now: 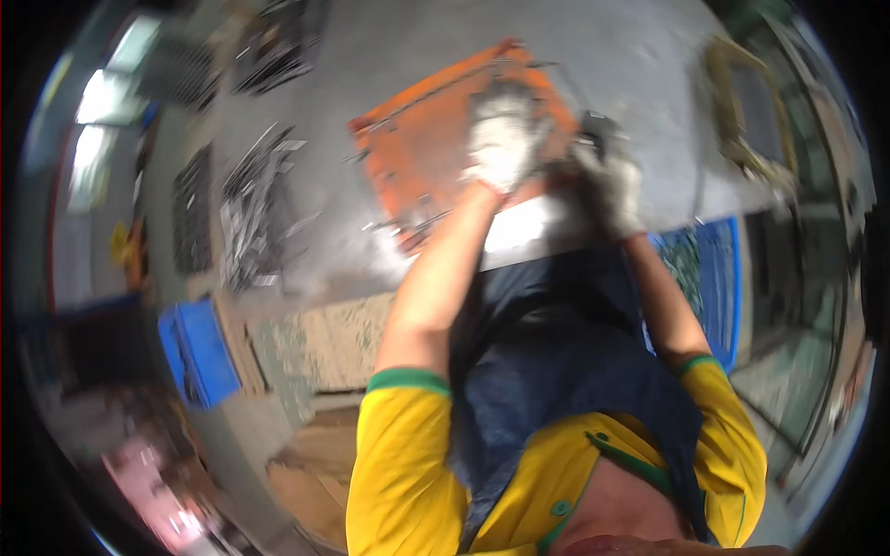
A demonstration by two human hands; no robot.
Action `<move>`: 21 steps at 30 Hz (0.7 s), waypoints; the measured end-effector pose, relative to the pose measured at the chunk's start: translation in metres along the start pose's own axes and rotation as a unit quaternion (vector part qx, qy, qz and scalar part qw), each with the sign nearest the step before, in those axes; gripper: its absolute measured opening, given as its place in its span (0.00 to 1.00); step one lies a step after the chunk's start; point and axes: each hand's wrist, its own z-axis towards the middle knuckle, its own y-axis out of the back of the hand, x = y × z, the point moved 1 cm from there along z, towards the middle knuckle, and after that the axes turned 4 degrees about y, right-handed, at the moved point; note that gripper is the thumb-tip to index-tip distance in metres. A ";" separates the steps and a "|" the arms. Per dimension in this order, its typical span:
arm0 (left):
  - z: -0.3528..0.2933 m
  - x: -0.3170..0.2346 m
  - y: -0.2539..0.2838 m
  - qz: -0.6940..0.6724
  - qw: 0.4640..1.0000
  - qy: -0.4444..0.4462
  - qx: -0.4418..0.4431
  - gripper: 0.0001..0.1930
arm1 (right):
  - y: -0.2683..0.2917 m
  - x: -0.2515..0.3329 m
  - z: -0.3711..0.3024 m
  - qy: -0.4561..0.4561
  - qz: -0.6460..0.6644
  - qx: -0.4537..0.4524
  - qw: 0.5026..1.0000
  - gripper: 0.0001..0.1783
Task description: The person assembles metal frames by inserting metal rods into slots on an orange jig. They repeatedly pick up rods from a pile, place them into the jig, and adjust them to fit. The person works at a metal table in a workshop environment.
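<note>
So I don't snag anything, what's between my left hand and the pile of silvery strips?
The head view shows the orange panel, then grey tabletop, between the left hand and the strips.

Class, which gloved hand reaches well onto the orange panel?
The left hand, over the orange panel; the right hand is by the panel's right edge, at a dark object.

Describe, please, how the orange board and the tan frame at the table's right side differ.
The orange board has an orange face, whereas the tan frame has a tan rim around a greyish middle. The left hand is over the orange board; no hand is at the tan frame. The orange board looks larger here than the tan frame. Both look roughly four-sided.
</note>
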 end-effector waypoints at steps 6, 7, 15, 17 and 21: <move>-0.005 0.039 0.044 -0.029 0.989 0.067 -0.129 0.20 | 0.008 0.008 0.005 -0.177 0.268 -0.019 0.947 0.15; -0.013 0.056 0.063 0.006 0.988 0.067 -0.142 0.20 | 0.012 0.015 0.007 -0.183 0.266 -0.012 0.947 0.15; -0.098 0.258 0.229 0.164 0.872 0.428 -0.172 0.24 | 0.007 0.015 0.003 -0.198 0.311 0.000 0.930 0.16; -0.113 0.271 0.234 0.324 0.843 0.429 -0.017 0.20 | 0.009 0.013 0.003 -0.189 0.280 0.008 0.941 0.16; -0.113 0.315 0.230 0.289 0.839 0.451 0.096 0.20 | 0.009 0.014 0.006 -0.176 0.273 0.008 0.946 0.15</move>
